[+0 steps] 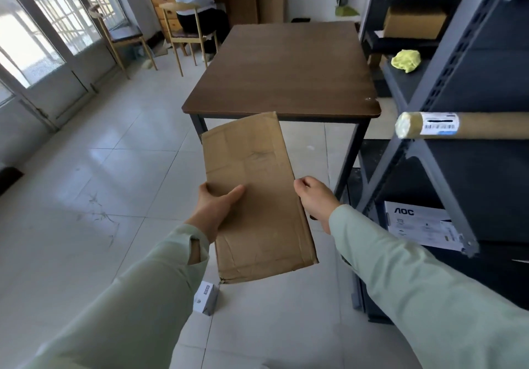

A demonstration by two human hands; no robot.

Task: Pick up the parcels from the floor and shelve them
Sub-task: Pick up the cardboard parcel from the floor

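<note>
**Flat cardboard parcel, held in both hands beside the shelving**

While the flat brown cardboard parcel (254, 197) is carried clear of the tiled floor (94, 185), it sits between both hands, long axis pointing away from the wearer toward the table.

- Left hand (213, 208): closed on the parcel's left edge, thumb lying across the top face, fingers hidden underneath. Pale green sleeve (137, 297).
- Right hand (313, 197): closed on the parcel's right edge, knuckles up, fingertips hidden beneath the card.
- Parcel condition: creased and scuffed, near corner torn at the lower left.
- Small white box (205, 297): on the floor, directly below the parcel's near corner, partly hidden by the left sleeve.
- Brown table (286, 68): dark legs, standing just beyond the parcel's far end.
- Dark metal shelving unit (446, 168): to the right. Items on it: a cardboard tube (472, 125) with a printed label, jutting out past the upright; a white printed carton (420, 225) marked AOC on a lower shelf; a crumpled yellow-green cloth (406, 60) further back; brown boxes (415, 25) on the upper levels.
- Background: a person seated on a wooden chair (183, 30) at a desk, back to the camera; glazed doors along the left wall.
</note>
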